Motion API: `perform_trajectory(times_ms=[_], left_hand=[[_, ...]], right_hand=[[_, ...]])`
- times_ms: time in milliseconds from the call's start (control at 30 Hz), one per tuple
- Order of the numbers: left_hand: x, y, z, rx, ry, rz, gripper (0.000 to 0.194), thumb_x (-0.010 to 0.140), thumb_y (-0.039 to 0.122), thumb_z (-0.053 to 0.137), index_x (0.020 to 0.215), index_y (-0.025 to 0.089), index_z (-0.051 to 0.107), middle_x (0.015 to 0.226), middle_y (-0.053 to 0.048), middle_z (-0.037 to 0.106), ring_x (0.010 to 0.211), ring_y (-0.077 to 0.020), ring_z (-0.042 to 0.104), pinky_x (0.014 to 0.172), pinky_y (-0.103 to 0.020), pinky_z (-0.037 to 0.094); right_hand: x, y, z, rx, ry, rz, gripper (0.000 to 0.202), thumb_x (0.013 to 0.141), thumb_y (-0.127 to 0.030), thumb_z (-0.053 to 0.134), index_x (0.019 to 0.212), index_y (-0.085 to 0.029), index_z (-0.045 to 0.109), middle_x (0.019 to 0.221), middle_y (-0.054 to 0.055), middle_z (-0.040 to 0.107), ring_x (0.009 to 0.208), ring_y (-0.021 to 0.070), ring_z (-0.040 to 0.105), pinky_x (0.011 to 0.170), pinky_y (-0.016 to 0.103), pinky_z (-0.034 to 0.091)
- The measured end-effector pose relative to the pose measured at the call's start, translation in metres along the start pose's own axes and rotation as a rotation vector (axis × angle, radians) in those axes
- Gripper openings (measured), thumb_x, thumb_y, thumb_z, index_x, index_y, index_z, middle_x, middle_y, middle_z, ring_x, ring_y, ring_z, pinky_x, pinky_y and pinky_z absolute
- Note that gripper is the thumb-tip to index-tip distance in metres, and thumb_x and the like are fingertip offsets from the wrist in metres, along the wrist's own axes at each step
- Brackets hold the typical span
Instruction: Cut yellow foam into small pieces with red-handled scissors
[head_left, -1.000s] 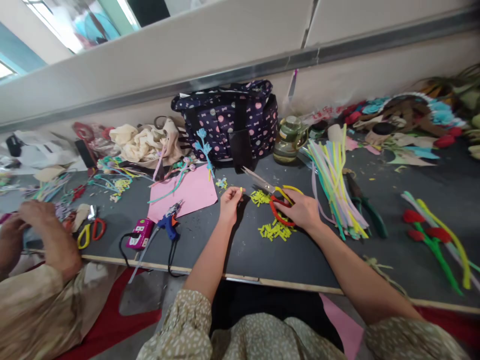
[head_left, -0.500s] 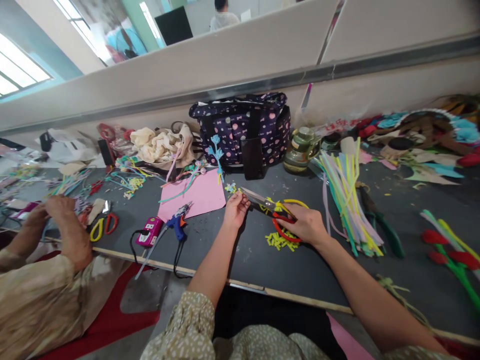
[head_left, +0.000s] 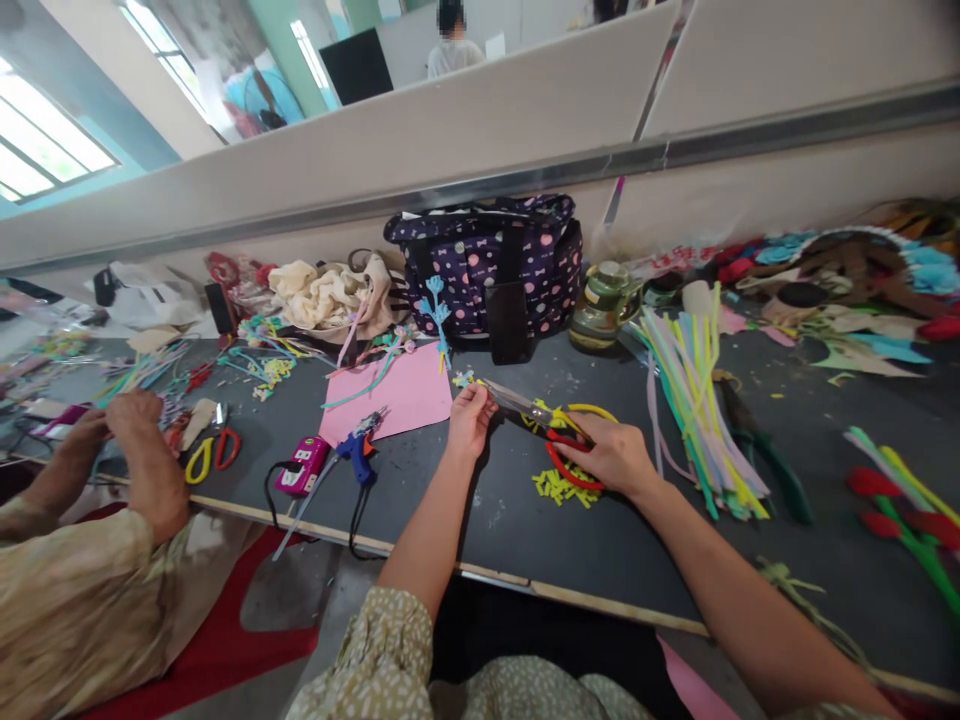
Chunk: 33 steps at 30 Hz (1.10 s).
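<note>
Plainly, the right hand (head_left: 619, 455) is curled round the handles of the scissors (head_left: 541, 412), whose blades reach across to the left hand (head_left: 472, 412); its fingertips are pinched together, anything between them too small to tell. Yellow pipe-cleaner snippets (head_left: 559, 488) lie on the surface (head_left: 517, 540) beside the right hand. Behind, a lidded green jug (head_left: 600, 305) stands beside a navy patterned bag (head_left: 480, 260) whose contents are hidden.

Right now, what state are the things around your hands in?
Yellow-and-red-handled metal scissors: held in right hand.
Short yellow fuzzy pieces: piled.
Blue plastic glue gun: lying down.
Pink rectangular sheet: flat.
Black rectangular phone: propped upright.
Navy dotted fabric bag: standing.
</note>
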<state>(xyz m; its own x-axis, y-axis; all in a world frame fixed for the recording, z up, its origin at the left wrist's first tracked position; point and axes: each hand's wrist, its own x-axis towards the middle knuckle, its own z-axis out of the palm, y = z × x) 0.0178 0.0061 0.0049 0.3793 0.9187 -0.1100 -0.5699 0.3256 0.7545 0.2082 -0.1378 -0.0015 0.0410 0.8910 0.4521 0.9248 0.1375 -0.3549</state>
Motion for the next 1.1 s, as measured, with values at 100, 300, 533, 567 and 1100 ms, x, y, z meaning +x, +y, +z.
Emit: perform_trajectory(times_ms=[100,300,533,567,1100], left_hand=[[0.0003,0.0011,-0.0009,0.054,0.047,0.003,0.028,0.062,0.028,0.080,0.068,0.015,0.055,0.061,0.004,0.049,0.056,-0.0047,0.047,0.060,-0.020,0.041],[0.0012,0.0017,-0.0026,0.031,0.063,-0.019,0.027,0.062,0.027,0.079,0.069,0.015,0.057,0.065,0.003,0.053,0.059,-0.0050,0.048,0.062,-0.020,0.042],[-0.0003,0.0008,-0.0018,0.019,0.046,-0.041,0.025,0.063,0.024,0.078,0.068,0.015,0.055,0.060,0.004,0.049,0.056,-0.0055,0.047,0.061,-0.021,0.041],[-0.0003,0.0006,-0.0018,0.024,0.044,-0.042,0.026,0.063,0.024,0.078,0.067,0.015,0.054,0.060,0.004,0.049,0.056,-0.0055,0.047,0.062,-0.021,0.041],[-0.0009,-0.0012,-0.0027,0.010,0.062,-0.090,0.024,0.066,0.021,0.074,0.064,0.015,0.051,0.059,0.003,0.047,0.056,-0.0068,0.047,0.062,-0.022,0.042]], right_hand=[[-0.0005,0.0004,0.0013,-0.008,0.000,-0.006,0.038,0.083,-0.048,0.056,0.107,-0.020,0.062,0.085,0.003,0.070,0.081,0.0163,0.066,0.067,0.025,0.048],[-0.0025,0.0001,0.0043,0.018,0.058,0.004,0.040,0.081,-0.047,0.058,0.111,-0.021,0.062,0.098,0.005,0.070,0.091,0.0188,0.066,0.075,0.028,0.051],[-0.0029,-0.0018,0.0048,0.045,0.010,0.011,0.041,0.082,-0.048,0.055,0.112,-0.021,0.061,0.091,0.005,0.070,0.086,0.0192,0.066,0.068,0.028,0.050],[-0.0028,-0.0018,0.0047,0.042,0.009,0.010,0.041,0.082,-0.049,0.054,0.112,-0.021,0.061,0.092,0.005,0.070,0.085,0.0190,0.066,0.068,0.028,0.050],[-0.0013,-0.0037,0.0048,0.037,-0.022,-0.016,0.034,0.084,-0.049,0.052,0.102,-0.023,0.064,0.087,0.003,0.071,0.081,0.0170,0.067,0.066,0.026,0.048]])
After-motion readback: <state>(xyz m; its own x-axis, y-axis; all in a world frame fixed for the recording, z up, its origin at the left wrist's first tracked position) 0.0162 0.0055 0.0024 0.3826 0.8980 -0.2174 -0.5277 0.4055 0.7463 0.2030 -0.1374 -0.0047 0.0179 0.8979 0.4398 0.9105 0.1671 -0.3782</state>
